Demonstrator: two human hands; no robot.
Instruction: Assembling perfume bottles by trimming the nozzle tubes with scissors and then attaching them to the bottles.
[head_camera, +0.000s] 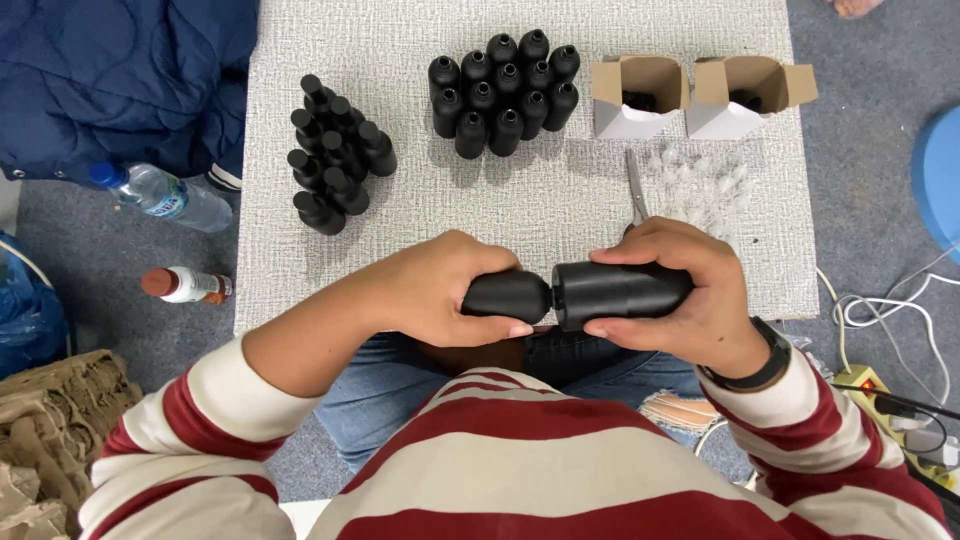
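Striped red-and-cream sleeves frame two hands joining black bottle parts over the lap, at table edge.

L hand (440, 290) is clenched round a black matte bottle (508, 296); R hand (680, 300) is wrapped round a black cylindrical cap (620, 290), pressed mouth-to-neck w/ the bottle. Step judged: cap being fitted; a straight push or twist seems called for next. Counted on the grey textured table (400, 60): approx. 12 upright bottles (503, 92) at centre, approx. 9 laid bottles (338, 155) at left, 2 open cartons (640, 97), 1 pair of scissors (636, 190).
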